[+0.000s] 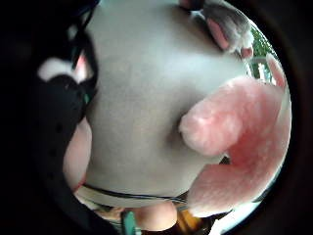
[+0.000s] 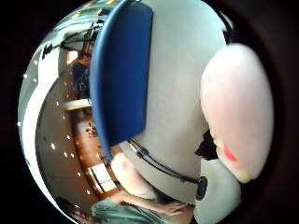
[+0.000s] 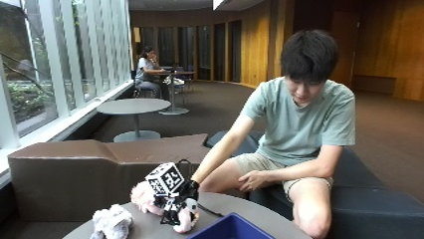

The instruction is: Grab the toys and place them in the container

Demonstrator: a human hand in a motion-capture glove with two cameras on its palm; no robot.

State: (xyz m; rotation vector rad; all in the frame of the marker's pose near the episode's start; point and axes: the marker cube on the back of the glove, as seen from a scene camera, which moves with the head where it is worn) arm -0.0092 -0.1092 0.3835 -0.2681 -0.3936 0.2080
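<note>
Gloved right hand [image 3: 177,205] curled round soft, light pink plush toy [image 3: 144,198], best gripped mid-body, blue container [image 3: 228,229] at 4 o'clock, grey toy [image 3: 112,221] at 8

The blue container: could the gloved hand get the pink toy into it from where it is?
Probably yes. The right hand grips the pink toy on the table, and the blue container sits just beside it with its top open. Nothing stands between them; the grey toy lies on the other side.
</note>
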